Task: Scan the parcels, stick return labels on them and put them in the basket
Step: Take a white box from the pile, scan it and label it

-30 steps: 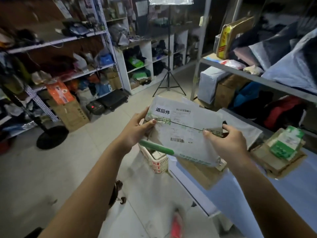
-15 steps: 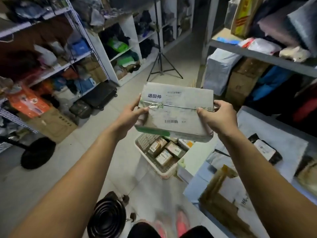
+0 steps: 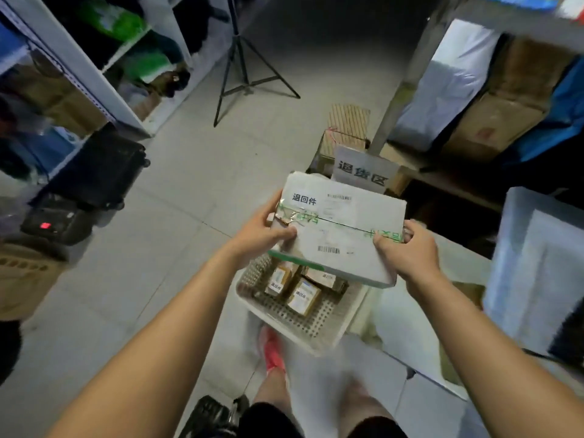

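Lower the parcel [image 3: 335, 229] level into the basket [image 3: 284, 320] below it, toward 6 o'clock. Release both hands together only once it rests on the small boxes [image 3: 305, 295] already inside, so it neither tips over the rim nor lands label-down. Both arms reach forward, the left hand [image 3: 262, 235] gripping the parcel's 9 o'clock edge with the thumb on top and the right hand [image 3: 407, 254] gripping its 3 o'clock edge, while the return label [image 3: 303, 199] faces up at the 11 o'clock corner and a sign [image 3: 363, 169] stands beyond at 12 o'clock.
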Available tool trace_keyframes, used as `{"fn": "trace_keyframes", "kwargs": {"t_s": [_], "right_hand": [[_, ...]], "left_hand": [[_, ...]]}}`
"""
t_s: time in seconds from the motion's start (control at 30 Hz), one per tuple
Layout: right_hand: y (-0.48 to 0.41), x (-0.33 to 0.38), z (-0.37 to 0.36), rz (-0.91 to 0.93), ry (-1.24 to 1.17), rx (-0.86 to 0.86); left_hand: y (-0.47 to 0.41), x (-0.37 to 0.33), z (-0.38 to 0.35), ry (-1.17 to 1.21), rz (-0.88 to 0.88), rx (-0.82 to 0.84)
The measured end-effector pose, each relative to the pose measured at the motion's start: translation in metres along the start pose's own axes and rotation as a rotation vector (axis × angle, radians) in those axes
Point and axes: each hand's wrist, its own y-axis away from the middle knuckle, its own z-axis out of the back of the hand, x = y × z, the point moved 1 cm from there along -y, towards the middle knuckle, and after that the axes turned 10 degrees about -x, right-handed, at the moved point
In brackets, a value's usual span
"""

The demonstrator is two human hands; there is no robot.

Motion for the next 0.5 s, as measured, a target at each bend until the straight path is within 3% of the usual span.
{"fn": "trace_keyframes", "kwargs": {"t_s": [0.27, 0.5], "right_hand": [[-0.053, -0.145, -0.188, -0.206, 0.026, -0.031], [-0.176, -0.255, -0.296, -0.169, 0.059, -0.025]], "left_hand": [[-0.15, 0.174, 0.001, -0.305, 0.039, 0.049], [-0.29, 0.295, -0.057, -0.253, 0.091, 0.078]]}}
